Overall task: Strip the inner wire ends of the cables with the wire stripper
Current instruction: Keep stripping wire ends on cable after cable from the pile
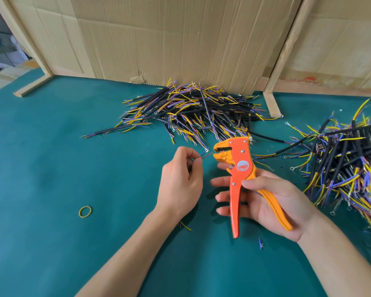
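My right hand (272, 198) holds the orange wire stripper (240, 168) by its handles, thumb on top, jaws pointing left and parted. My left hand (180, 181) pinches a short cable, most of it hidden in my palm. Its thin coloured inner wires (206, 154) stick out from my fingertips toward the stripper's jaws, a small gap away from them. The yellow tail of this cable (185, 226) peeks out below my left wrist.
A pile of black cables (193, 108) with yellow, blue and purple wire ends lies against the cardboard wall (180, 39) behind. A second pile (347, 163) spreads on the right. A yellow rubber band (85, 211) lies on the green mat (51, 157) at left. Wire scraps (260, 244) lie near my right wrist.
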